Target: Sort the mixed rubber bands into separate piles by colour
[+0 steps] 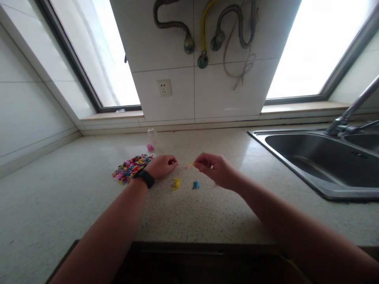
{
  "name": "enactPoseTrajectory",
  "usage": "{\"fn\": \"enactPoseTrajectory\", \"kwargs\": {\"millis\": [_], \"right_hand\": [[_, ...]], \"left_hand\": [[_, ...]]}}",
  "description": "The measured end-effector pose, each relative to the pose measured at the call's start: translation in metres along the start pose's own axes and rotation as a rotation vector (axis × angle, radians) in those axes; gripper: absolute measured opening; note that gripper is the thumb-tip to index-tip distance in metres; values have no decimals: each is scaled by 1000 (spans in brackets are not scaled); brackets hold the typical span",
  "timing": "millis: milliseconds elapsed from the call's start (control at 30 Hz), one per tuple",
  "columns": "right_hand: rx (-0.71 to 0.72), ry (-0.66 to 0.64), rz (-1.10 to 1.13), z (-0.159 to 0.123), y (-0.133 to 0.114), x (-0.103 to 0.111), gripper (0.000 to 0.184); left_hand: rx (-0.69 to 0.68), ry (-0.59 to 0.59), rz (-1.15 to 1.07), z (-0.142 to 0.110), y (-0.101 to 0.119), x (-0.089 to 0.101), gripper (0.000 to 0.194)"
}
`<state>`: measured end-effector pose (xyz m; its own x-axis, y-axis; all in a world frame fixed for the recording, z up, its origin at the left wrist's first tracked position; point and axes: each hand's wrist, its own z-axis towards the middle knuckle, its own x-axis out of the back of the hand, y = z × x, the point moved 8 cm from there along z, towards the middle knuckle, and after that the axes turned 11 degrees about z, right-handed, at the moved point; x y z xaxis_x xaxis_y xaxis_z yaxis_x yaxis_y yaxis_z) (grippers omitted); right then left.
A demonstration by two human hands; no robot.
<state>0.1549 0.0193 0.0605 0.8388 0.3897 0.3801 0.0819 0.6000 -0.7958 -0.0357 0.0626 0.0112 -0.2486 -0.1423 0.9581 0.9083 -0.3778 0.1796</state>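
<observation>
A heap of small, many-coloured elastic-looking bands (130,169) lies on the counter, partly behind my left wrist. My left hand (162,165) rests beside the heap with thumb and fingertips pinched together; anything between them is too small to make out. Thumb and forefinger of my right hand (211,167) pinch a thin yellow band (192,164). Just below its tip, a few pink bands (187,167) sit on the counter. Nearer me are a little yellow pile (176,183) and a little blue pile (196,184).
Behind the heap stand a clear plastic jar (151,136) and a pink lid-like piece (150,147). A steel sink (308,165) with a faucet (340,122) is set into the speckled counter (189,221) at right. Hoses (204,23) and a socket (164,88) are on the back wall.
</observation>
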Motion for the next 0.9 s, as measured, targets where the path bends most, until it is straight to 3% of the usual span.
{"fn": "enactPoseTrajectory", "kwargs": {"millis": [233, 500, 733, 900], "right_hand": [[85, -217, -476, 4, 11, -43, 13], [191, -351, -641, 4, 12, -72, 16], [157, -359, -709, 5, 19, -72, 19], [142, -303, -666, 6, 23, -53, 23]], "left_hand": [[8, 31, 21, 2, -4, -2, 28], [3, 34, 15, 3, -7, -4, 26], [4, 40, 6, 1, -8, -3, 27], [22, 28, 14, 0, -9, 0, 28]]}}
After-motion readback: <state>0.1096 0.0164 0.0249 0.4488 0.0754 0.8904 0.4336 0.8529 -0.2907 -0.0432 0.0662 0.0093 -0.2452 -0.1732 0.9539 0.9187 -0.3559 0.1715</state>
